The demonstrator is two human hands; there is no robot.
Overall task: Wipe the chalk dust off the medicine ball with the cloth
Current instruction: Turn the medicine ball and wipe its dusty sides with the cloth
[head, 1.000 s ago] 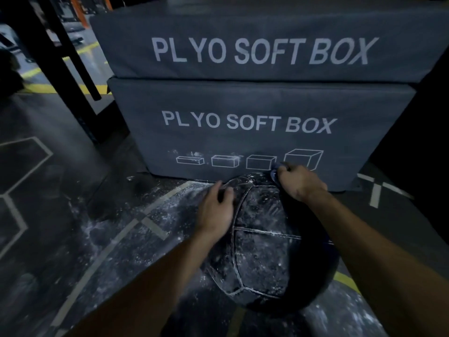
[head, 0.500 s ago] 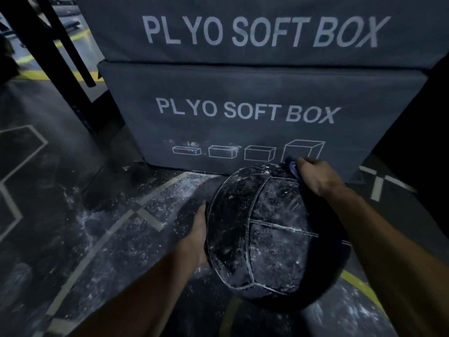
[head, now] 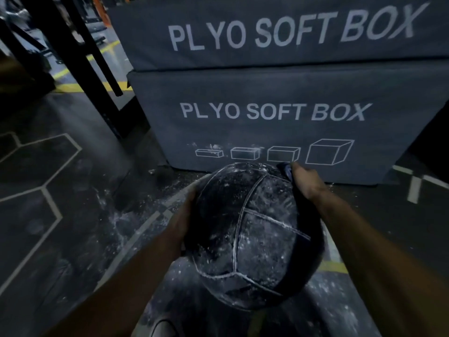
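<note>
While my left hand [head: 181,221] is cupping the dusty medicine ball [head: 252,232], my right hand [head: 306,182] is pinching the cloth [head: 284,169] against its top.

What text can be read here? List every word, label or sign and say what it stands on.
"PLYO SOFT BOX": white print on the upper grey padded box.
"PLYO SOFT BOX": white print on the lower grey padded box, above a row of four white box outlines, a pictogram without words.
The chalk-dusted black stitched medicine ball shows no readable lettering.
</note>
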